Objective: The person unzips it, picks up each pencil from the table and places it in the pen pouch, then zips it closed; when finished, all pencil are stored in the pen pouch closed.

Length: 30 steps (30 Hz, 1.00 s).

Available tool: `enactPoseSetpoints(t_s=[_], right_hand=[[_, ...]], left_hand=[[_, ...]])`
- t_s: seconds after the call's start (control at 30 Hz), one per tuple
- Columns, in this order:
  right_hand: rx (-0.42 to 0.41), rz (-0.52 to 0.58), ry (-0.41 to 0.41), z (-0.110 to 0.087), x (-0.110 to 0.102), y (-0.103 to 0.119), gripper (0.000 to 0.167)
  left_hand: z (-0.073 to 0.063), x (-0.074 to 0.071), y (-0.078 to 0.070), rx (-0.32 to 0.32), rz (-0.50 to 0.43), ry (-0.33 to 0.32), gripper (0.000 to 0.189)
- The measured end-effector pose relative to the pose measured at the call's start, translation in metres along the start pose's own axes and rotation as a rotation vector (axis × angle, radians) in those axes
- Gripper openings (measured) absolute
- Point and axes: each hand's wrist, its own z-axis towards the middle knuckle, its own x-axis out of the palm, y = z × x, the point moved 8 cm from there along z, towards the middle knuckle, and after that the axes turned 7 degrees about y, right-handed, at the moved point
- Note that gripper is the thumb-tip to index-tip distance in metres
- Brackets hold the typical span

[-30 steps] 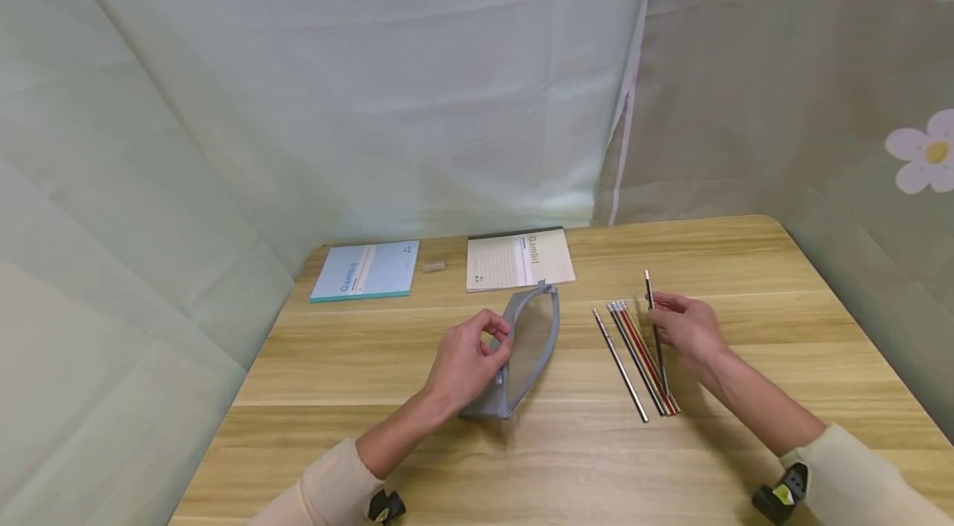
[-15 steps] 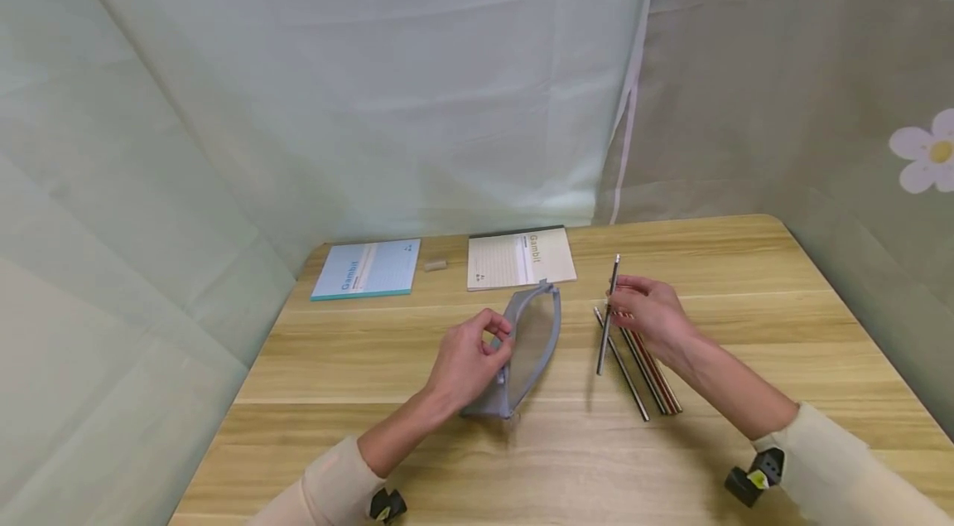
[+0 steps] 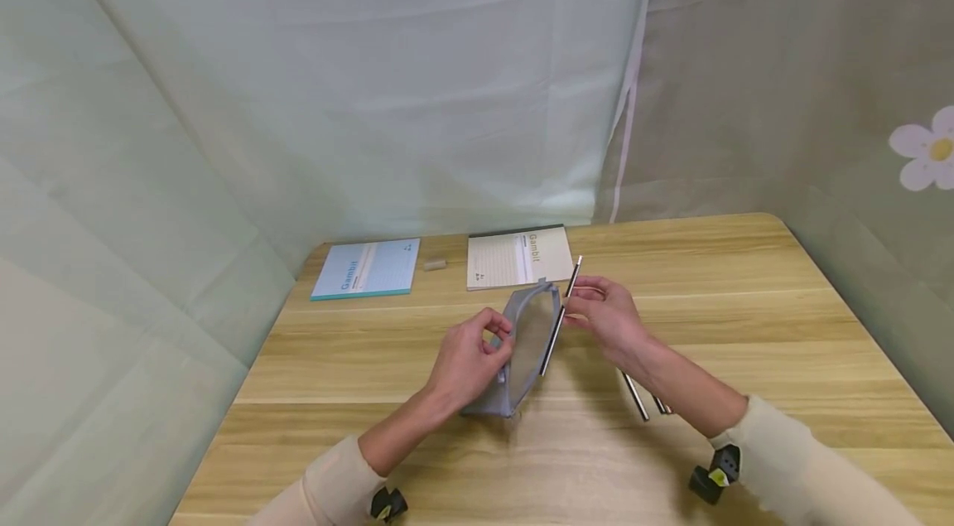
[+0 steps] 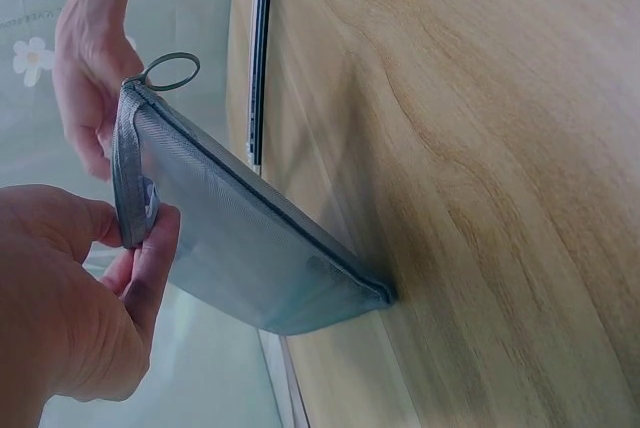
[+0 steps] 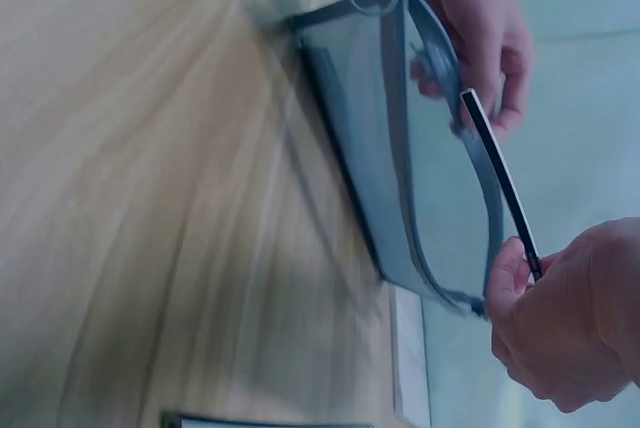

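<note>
A grey mesh zip pouch [image 3: 531, 335] stands on the wooden table with its mouth spread wide. My left hand [image 3: 464, 360] pinches the zipper edge between thumb and fingers, as the left wrist view also shows. In my right hand [image 3: 607, 317] is a black-and-white striped pencil [image 5: 502, 174], pinched by the thumb and fingers near its upper part. It slants, its lower end right by the pouch's right rim. Under the right forearm lie several more pencils [image 3: 633, 395], mostly hidden in the head view.
At the back of the table [image 3: 715, 261] lie a blue notebook [image 3: 387, 267] and a cream notebook [image 3: 492, 263], with a small eraser [image 3: 435, 265] between them. Pale cloth curtains [image 3: 447, 95] hang behind the table and on both sides.
My right hand has lifted the striped pencil off the bunch and carried it left to the pouch's mouth, tilting it. The left hand and the pouch have stayed in place.
</note>
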Motion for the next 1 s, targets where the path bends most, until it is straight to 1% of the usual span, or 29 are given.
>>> enactPoseSetpoints(t_s=[0.17, 0.47, 0.57, 0.8, 1.0], right_hand=[[-0.014, 0.015, -0.009, 0.001, 0.013, -0.012, 0.043], [-0.043, -0.013, -0.02, -0.005, 0.028, -0.029, 0.039], [-0.037, -0.027, -0.018, -0.007, 0.031, -0.033, 0.039], [0.0, -0.052, -0.014, -0.009, 0.035, -0.042, 0.044], [0.019, -0.058, -0.011, -0.01, 0.039, -0.047, 0.043]], left_hand=[[0.0, -0.001, -0.001, 0.005, 0.014, -0.009, 0.013], [-0.001, -0.002, -0.002, 0.007, 0.022, -0.015, 0.013], [-0.001, -0.002, -0.003, 0.01, 0.021, -0.016, 0.014], [-0.002, -0.001, -0.003, 0.015, 0.029, -0.017, 0.014], [-0.002, 0.0, -0.003, 0.027, 0.043, -0.019, 0.013]])
